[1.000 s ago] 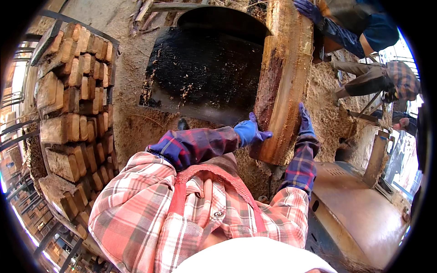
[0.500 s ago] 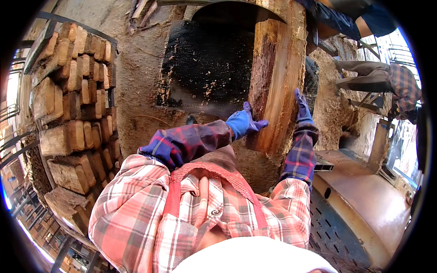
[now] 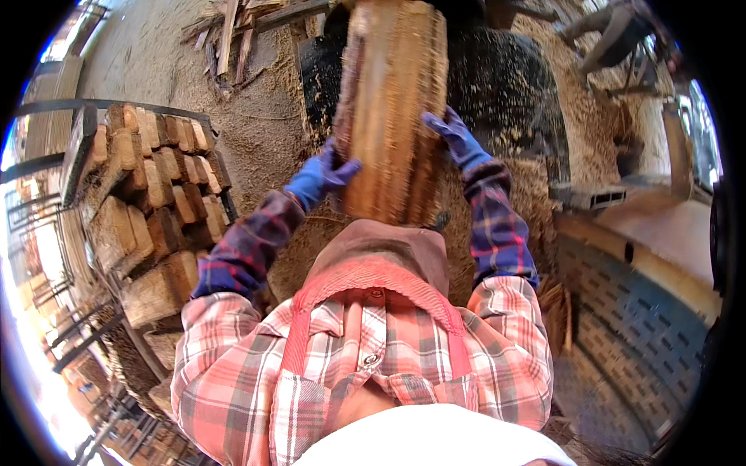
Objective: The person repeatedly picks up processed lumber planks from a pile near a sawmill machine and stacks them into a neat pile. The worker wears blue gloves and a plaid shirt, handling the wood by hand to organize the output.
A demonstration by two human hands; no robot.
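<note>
A thick rough-sawn timber slab with a dark bark edge lies lengthwise in front of me, slightly blurred. My left hand, in a blue and purple glove, grips its left side near the closer end, the thumb lying on the wood. On the opposite side my right hand, gloved alike, clasps the edge somewhat farther up. The undersides of the wood and some of my fingers are hidden. The slab's far end reaches the top of the picture, over a dark mat-like surface strewn with wood chips.
On my left, short sawn blocks are stacked in a metal frame. Split wood strips lie on the sawdust-covered ground. A slotted metal machine panel stands to my right. Another person's legs show at the far right.
The timber slab has shifted left and toward me in the view, held between both hands. My left hand has moved left and my right hand left too; the view has turned rightward.
</note>
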